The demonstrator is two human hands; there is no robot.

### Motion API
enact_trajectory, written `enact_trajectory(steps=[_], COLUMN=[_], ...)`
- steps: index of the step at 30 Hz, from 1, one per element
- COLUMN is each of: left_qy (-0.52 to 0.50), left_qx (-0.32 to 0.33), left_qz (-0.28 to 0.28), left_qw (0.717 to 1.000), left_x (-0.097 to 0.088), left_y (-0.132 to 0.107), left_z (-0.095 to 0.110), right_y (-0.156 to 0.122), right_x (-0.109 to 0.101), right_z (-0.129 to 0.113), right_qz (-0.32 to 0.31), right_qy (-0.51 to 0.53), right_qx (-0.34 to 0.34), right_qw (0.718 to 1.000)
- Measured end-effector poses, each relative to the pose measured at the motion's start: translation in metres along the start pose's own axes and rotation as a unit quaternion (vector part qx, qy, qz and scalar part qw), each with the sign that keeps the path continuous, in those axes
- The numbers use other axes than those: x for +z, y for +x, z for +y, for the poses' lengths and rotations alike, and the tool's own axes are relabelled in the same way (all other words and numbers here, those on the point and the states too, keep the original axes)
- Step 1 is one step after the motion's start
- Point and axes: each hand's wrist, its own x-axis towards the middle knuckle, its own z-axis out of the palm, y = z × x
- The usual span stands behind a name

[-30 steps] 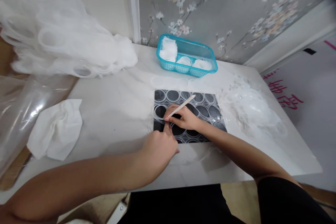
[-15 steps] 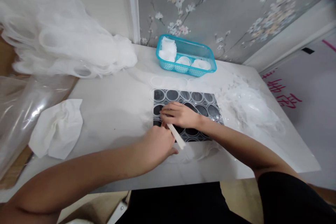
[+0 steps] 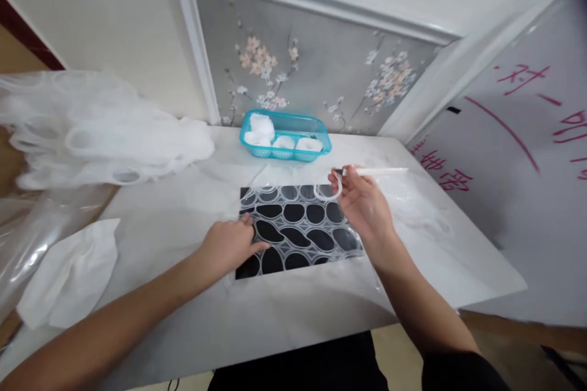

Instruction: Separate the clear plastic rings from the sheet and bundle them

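A black mat (image 3: 293, 229) covered by a clear film of cut-out circles lies mid-table. My left hand (image 3: 227, 244) presses down on the mat's left edge, fingers curled and thumb pointing right. My right hand (image 3: 362, 201) is raised above the mat's far right corner, closed on a thin white stick (image 3: 380, 171) that points right, and on a clear film ring (image 3: 328, 190) hanging from its fingers.
A turquoise basket (image 3: 321, 137) with stacked clear discs stands at the table's back. A big heap of clear film scrap (image 3: 92, 131) fills the left. Crumpled white cloth (image 3: 68, 275) lies front left. More film scraps (image 3: 413, 201) sit right of the mat.
My right hand has lifted off the mat, up and to the right, carrying the stick and a film ring. The left hand stays pressed at the mat's left edge. The camera has tilted upward.
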Motion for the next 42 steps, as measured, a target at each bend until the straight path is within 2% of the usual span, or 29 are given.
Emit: enact_trajectory(steps=[2, 4, 6, 8, 10, 12, 14, 16, 18, 21, 25, 29, 33, 34, 35, 36, 38, 40, 42], left_qy=[0.0, -0.009, -0.018, -0.032, -0.069, -0.137, -0.25, -0.364, -0.424, -0.458, -0.526, -0.558, -0.526, -0.503, -0.477, -0.45, -0.407, -0.402, -0.454], left_qx=[-0.023, -0.04, -0.055, -0.063, -0.064, -0.077, -0.075, -0.059, -0.051, -0.036, 0.023, 0.087, 0.146, 0.147, 0.139, 0.122, 0.076, 0.035, 0.019], left_qz=[0.009, -0.006, -0.029, -0.017, 0.053, 0.152, 0.235, 0.289, 0.303, 0.283, 0.223, 0.105, -0.104, -0.138, -0.143, -0.117, -0.012, 0.083, 0.122], left_qw=[1.0, 0.999, 0.998, 0.997, 0.994, 0.976, 0.936, 0.883, 0.852, 0.842, 0.82, 0.819, 0.831, 0.84, 0.856, 0.877, 0.91, 0.911, 0.882], left_x=[-0.002, -0.009, -0.024, -0.047, -0.075, -0.104, -0.126, -0.139, -0.143, -0.139, -0.131, -0.125, -0.122, -0.122, -0.121, -0.12, -0.118, -0.118, -0.121], left_y=[0.01, 0.02, 0.028, 0.031, 0.027, 0.016, 0.002, -0.01, -0.015, -0.01, 0.007, 0.017, 0.014, 0.013, 0.013, 0.013, 0.017, 0.022, 0.025], left_z=[-0.009, -0.014, -0.012, -0.005, 0.008, 0.024, 0.039, 0.053, 0.064, 0.072, 0.068, 0.063, 0.057, 0.055, 0.053, 0.051, 0.044, 0.037, 0.03], right_y=[-0.004, -0.002, 0.001, 0.002, -0.001, -0.007, -0.014, -0.02, -0.024, -0.025, -0.021, -0.012, 0.0, 0.003, 0.005, 0.006, 0.005, -0.001, -0.01], right_x=[-0.014, -0.02, -0.018, -0.011, 0.001, 0.014, 0.027, 0.037, 0.043, 0.046, 0.046, 0.047, 0.038, 0.034, 0.03, 0.025, 0.02, 0.02, 0.025], right_z=[-0.008, -0.016, -0.027, -0.04, -0.053, -0.065, -0.072, -0.075, -0.073, -0.067, -0.059, -0.054, -0.057, -0.059, -0.062, -0.065, -0.07, -0.072, -0.072], right_qz=[0.009, 0.024, 0.022, -0.019, -0.093, -0.158, -0.19, -0.208, -0.235, -0.265, -0.27, -0.292, -0.286, -0.29, -0.298, -0.306, -0.316, -0.332, -0.376], right_qy=[0.055, 0.097, 0.127, 0.133, 0.115, 0.107, 0.122, 0.139, 0.133, 0.096, 0.08, 0.124, 0.185, 0.198, 0.205, 0.202, 0.162, 0.099, 0.028], right_qx=[0.049, 0.05, 0.032, 0.017, 0.007, 0.0, -0.003, -0.006, -0.012, -0.024, -0.023, 0.044, 0.124, 0.136, 0.141, 0.138, 0.098, 0.023, -0.042], right_qw=[0.997, 0.994, 0.991, 0.991, 0.989, 0.982, 0.974, 0.968, 0.963, 0.959, 0.959, 0.947, 0.932, 0.926, 0.922, 0.92, 0.929, 0.938, 0.925])
